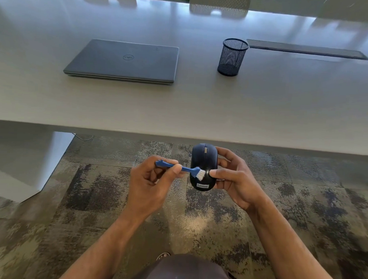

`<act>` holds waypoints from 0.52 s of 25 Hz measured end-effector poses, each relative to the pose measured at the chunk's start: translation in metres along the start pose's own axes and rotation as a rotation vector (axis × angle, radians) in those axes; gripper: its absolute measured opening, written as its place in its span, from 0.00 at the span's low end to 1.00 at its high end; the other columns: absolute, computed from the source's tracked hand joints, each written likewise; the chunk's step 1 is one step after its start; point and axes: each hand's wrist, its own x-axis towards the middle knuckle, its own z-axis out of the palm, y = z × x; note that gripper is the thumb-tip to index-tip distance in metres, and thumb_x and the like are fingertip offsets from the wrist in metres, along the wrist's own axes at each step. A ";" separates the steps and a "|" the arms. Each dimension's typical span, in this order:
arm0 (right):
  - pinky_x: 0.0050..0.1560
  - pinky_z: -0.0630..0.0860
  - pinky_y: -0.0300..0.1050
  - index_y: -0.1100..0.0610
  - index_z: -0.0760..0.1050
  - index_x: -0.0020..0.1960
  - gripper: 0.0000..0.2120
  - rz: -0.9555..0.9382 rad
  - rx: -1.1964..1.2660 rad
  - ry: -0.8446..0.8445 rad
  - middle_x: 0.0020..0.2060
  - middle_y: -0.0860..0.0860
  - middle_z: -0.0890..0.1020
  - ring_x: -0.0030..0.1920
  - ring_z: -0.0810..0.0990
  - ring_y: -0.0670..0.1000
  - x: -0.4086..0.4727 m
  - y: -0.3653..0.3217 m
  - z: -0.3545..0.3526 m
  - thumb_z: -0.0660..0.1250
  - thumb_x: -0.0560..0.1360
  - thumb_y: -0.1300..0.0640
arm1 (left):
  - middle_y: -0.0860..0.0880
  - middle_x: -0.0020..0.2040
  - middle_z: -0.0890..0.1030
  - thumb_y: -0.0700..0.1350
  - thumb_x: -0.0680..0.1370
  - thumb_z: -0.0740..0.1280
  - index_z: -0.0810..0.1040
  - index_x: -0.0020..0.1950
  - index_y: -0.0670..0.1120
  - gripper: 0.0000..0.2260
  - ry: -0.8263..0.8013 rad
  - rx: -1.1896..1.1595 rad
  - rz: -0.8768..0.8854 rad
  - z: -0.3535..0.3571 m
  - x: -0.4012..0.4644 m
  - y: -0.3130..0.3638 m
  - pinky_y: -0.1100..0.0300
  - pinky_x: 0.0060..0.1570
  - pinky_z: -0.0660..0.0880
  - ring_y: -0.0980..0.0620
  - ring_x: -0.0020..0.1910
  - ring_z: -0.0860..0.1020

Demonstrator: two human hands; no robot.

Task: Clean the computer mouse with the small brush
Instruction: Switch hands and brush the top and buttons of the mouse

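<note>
- Pale and glossy, the long table [201,102] filled the upper half of the view; its near edge ran across just above the person's hands, and mottled grey-brown carpet [93,198] lay below it
- On the table a closed grey laptop [123,61] lay flat toward the left; a black mesh pen cup [232,57] stood upright well to its right; a dark strip [307,49] was set into the tabletop behind the cup
- The computer mouse [203,158], black with a small white label at its near end, was held in the air below the table edge, over the carpet; its top faced up, scroll wheel toward the table
- The right hand [236,178] gripped the mouse from its right side; fingers curled round the far edge, thumb lying on the top shell near the bristles
- The left hand [150,180] pinched the small brush [179,168] by its blue handle between thumb and fingertips; the other fingers were curled into the palm
- The brush lay nearly level, pointing right; its white bristles rested on the mouse's top, just beside the right thumb tip
- A dark-clothed knee showed at the bottom of the view
</note>
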 end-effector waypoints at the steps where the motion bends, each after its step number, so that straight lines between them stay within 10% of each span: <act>1: 0.37 0.83 0.51 0.59 0.73 0.68 0.31 0.004 0.000 0.002 0.54 0.59 0.83 0.46 0.85 0.58 -0.001 0.000 0.000 0.71 0.66 0.69 | 0.53 0.41 0.86 0.48 0.77 0.72 0.82 0.50 0.54 0.03 0.032 0.030 -0.024 -0.001 0.004 0.001 0.56 0.34 0.83 0.46 0.38 0.86; 13: 0.37 0.83 0.52 0.59 0.73 0.67 0.30 0.037 -0.021 0.006 0.56 0.63 0.81 0.47 0.85 0.59 -0.005 0.002 0.007 0.72 0.66 0.68 | 0.53 0.39 0.85 0.55 0.76 0.70 0.80 0.49 0.52 0.08 -0.007 0.173 -0.044 0.014 0.020 0.016 0.61 0.40 0.83 0.57 0.38 0.85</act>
